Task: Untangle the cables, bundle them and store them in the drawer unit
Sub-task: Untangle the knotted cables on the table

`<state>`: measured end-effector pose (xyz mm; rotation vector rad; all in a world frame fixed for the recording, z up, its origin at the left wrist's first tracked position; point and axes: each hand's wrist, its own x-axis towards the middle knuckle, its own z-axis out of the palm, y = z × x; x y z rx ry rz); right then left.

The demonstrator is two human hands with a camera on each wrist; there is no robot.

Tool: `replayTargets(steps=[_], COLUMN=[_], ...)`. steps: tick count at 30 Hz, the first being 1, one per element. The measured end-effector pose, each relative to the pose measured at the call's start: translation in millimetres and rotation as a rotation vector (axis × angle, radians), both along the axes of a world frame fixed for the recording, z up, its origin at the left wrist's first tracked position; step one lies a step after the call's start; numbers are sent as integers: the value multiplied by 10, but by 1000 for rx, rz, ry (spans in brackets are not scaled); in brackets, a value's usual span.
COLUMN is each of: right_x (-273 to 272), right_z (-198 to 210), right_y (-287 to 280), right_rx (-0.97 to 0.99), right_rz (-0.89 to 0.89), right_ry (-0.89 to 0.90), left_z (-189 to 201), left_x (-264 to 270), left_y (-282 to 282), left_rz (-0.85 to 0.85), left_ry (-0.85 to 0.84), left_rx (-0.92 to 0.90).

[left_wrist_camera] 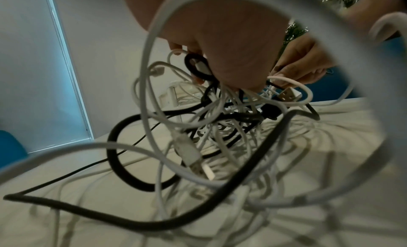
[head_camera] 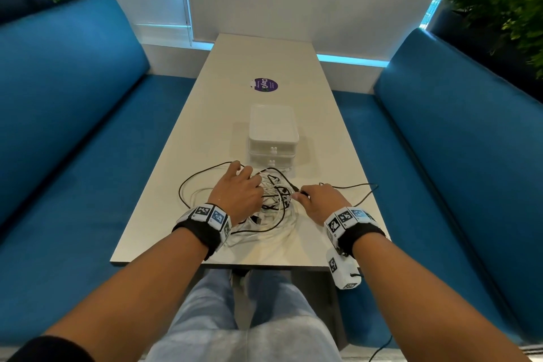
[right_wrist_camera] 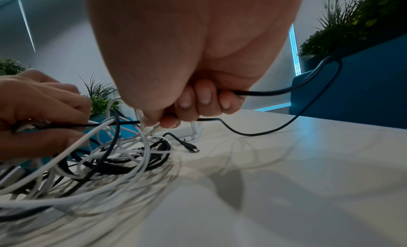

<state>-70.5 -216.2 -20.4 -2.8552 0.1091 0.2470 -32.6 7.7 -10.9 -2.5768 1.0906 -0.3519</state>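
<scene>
A tangle of black and white cables [head_camera: 273, 203] lies on the near end of the white table [head_camera: 323, 132], in front of a translucent white drawer unit [head_camera: 273, 132] whose two drawers are closed. My left hand [head_camera: 239, 189] reaches into the tangle from the left and grips strands of it [left_wrist_camera: 198, 66]. My right hand [head_camera: 318, 200] sits at the tangle's right edge, its fingers [right_wrist_camera: 198, 101] curled round a thin black cable [right_wrist_camera: 286, 90] that loops off to the right [head_camera: 352, 186]. A black plug end [right_wrist_camera: 193, 149] lies loose on the table.
Blue sofa benches [head_camera: 73, 126] [head_camera: 455, 126] flank the table on both sides. A purple round sticker [head_camera: 266, 84] lies beyond the drawer unit. Plants [head_camera: 505, 0] stand behind the right bench. My knees are under the table's near edge.
</scene>
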Motion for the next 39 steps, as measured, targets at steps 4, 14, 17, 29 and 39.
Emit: replayTargets(steps=[4, 14, 17, 29, 39], right_x=[0, -40, -41, -35, 58], right_z=[-5, 4, 18, 52, 69], right_y=[-15, -46, -30, -24, 65], right_rx=[-16, -196, -224, -253, -43], right_rz=[-23, -139, -143, -140, -45], right_ry=[2, 0, 14, 26, -62], left_z=[21, -32, 20, 182, 100], left_x=[-6, -7, 7, 20, 31], left_y=[-49, 34, 71, 58, 37], left_rz=[60, -43, -39, -53, -48], left_ry=[50, 72, 85, 22, 67], left_rx=[22, -59, -15, 147, 18])
